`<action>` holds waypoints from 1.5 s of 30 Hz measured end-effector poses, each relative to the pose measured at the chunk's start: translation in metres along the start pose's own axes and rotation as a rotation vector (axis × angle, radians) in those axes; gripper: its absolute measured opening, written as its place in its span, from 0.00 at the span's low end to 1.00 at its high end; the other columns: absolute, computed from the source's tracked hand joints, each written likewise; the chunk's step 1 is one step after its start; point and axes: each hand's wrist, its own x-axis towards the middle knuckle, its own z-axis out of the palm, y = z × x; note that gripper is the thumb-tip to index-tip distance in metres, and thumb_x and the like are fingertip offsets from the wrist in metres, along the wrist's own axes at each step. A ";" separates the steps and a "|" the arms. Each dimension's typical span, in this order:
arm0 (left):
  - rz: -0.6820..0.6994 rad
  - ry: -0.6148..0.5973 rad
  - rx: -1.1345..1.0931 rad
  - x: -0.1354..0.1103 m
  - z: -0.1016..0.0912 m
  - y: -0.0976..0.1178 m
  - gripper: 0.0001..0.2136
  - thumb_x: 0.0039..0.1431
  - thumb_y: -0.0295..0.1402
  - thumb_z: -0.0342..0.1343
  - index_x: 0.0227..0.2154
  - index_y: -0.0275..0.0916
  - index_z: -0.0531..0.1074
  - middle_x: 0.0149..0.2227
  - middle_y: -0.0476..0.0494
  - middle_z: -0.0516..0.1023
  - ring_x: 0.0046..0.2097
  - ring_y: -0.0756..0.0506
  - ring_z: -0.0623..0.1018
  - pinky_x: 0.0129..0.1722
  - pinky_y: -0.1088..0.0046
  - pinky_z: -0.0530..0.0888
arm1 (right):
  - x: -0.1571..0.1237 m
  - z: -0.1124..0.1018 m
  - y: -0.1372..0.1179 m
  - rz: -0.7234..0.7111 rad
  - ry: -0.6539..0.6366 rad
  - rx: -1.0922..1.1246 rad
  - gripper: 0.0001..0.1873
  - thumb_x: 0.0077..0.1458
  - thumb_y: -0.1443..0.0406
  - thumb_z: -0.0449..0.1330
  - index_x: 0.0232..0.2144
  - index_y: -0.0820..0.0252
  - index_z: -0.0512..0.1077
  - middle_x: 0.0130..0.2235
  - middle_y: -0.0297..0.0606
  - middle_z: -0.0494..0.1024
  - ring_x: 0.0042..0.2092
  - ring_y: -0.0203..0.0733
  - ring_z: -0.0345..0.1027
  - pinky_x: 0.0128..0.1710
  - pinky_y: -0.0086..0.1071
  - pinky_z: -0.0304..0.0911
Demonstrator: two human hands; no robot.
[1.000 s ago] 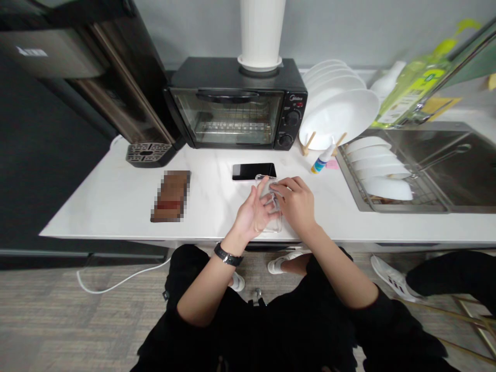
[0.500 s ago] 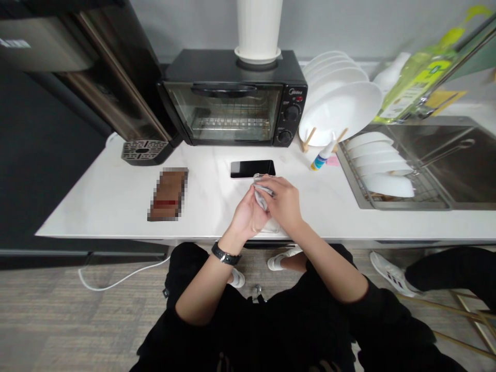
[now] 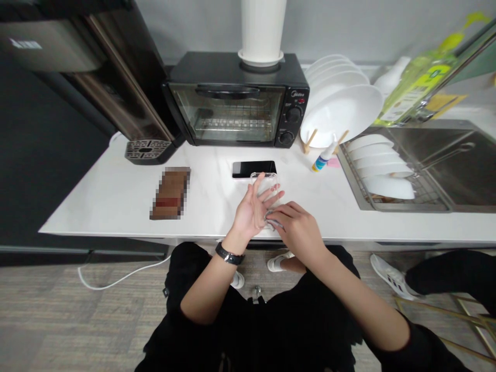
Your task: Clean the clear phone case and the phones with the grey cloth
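A clear phone case (image 3: pixel 268 185) lies along my left hand (image 3: pixel 249 209), which supports it palm up with the thumb by the left edge. The fingers show through or around the transparent plastic. My right hand (image 3: pixel 302 227) pinches a crumpled light grey cloth (image 3: pixel 274 222) against the lower right part of the case. How much cloth is under the right fingers is hidden. Just beyond the case, a phone (image 3: pixel 253 169) with a dark screen rests flat on the white counter (image 3: pixel 209 196).
A black toaster oven (image 3: pixel 236 116) stands behind the phone. To its right are racked white plates (image 3: pixel 341 108), a small white-and-blue bottle (image 3: pixel 324 157) and a sink (image 3: pixel 449 175) with dishes. A brown pixelated object (image 3: pixel 170 194) and a drinks machine (image 3: pixel 149 150) are at left.
My right hand has moved down and right with the cloth, from the upper part of the case to its lower end. More of the case and my left fingers now show.
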 end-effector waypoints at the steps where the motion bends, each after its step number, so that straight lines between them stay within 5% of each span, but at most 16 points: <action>1: 0.001 0.000 -0.004 0.001 0.000 0.000 0.26 0.79 0.48 0.39 0.75 0.57 0.56 0.58 0.36 0.79 0.54 0.39 0.83 0.40 0.69 0.78 | 0.003 -0.001 0.004 0.007 -0.003 -0.063 0.08 0.62 0.73 0.66 0.40 0.58 0.83 0.40 0.39 0.86 0.43 0.50 0.73 0.43 0.41 0.71; 7: -0.030 -0.012 0.002 0.001 -0.002 0.000 0.24 0.79 0.46 0.40 0.73 0.53 0.61 0.43 0.42 0.82 0.35 0.47 0.80 0.37 0.70 0.76 | 0.034 0.005 0.028 0.033 0.068 -0.186 0.10 0.65 0.73 0.62 0.41 0.59 0.83 0.42 0.43 0.86 0.43 0.50 0.72 0.42 0.39 0.67; 13: -0.069 -0.004 0.001 0.001 -0.003 0.001 0.21 0.79 0.46 0.43 0.67 0.53 0.69 0.42 0.45 0.81 0.39 0.45 0.82 0.43 0.64 0.78 | 0.063 0.021 0.035 0.211 0.167 -0.064 0.10 0.69 0.70 0.59 0.46 0.62 0.81 0.43 0.45 0.85 0.44 0.49 0.75 0.43 0.38 0.66; 20: -0.121 0.051 -0.171 0.005 -0.003 0.000 0.18 0.80 0.41 0.42 0.55 0.42 0.76 0.38 0.48 0.83 0.37 0.48 0.82 0.44 0.70 0.78 | 0.076 0.034 0.021 0.218 0.236 0.148 0.11 0.68 0.70 0.60 0.47 0.59 0.83 0.46 0.43 0.85 0.47 0.48 0.78 0.48 0.38 0.70; 24: -0.075 0.109 -0.281 0.005 -0.006 0.001 0.20 0.81 0.36 0.39 0.66 0.43 0.71 0.43 0.48 0.84 0.40 0.51 0.84 0.43 0.78 0.78 | 0.068 0.037 0.006 0.199 0.139 0.131 0.12 0.67 0.71 0.60 0.46 0.57 0.84 0.47 0.43 0.86 0.48 0.49 0.79 0.49 0.39 0.72; 29: -0.040 0.037 -0.104 0.002 -0.009 -0.001 0.25 0.79 0.46 0.39 0.73 0.54 0.61 0.58 0.38 0.80 0.56 0.41 0.84 0.52 0.64 0.79 | 0.037 0.025 -0.014 0.148 0.035 0.113 0.10 0.66 0.71 0.63 0.45 0.59 0.84 0.45 0.43 0.86 0.45 0.49 0.80 0.46 0.40 0.74; 35: 0.024 0.038 -0.025 -0.002 -0.002 -0.002 0.27 0.78 0.50 0.39 0.75 0.58 0.55 0.62 0.35 0.77 0.63 0.37 0.78 0.55 0.57 0.77 | 0.000 0.004 -0.017 0.061 -0.050 0.094 0.11 0.64 0.74 0.64 0.43 0.57 0.83 0.43 0.40 0.85 0.44 0.46 0.79 0.45 0.38 0.75; 41: -0.005 0.024 -0.032 0.002 0.000 -0.001 0.26 0.79 0.49 0.38 0.75 0.56 0.56 0.57 0.34 0.80 0.51 0.40 0.83 0.42 0.69 0.78 | 0.006 0.003 0.004 0.127 -0.029 -0.095 0.12 0.64 0.75 0.62 0.43 0.60 0.83 0.44 0.44 0.84 0.44 0.50 0.76 0.43 0.41 0.72; 45: -0.043 0.028 -0.003 0.002 -0.001 0.000 0.24 0.79 0.47 0.38 0.72 0.53 0.64 0.43 0.42 0.82 0.35 0.46 0.81 0.39 0.68 0.78 | 0.033 0.012 0.021 0.137 0.055 -0.131 0.13 0.65 0.74 0.60 0.45 0.61 0.83 0.45 0.47 0.84 0.44 0.51 0.74 0.42 0.41 0.70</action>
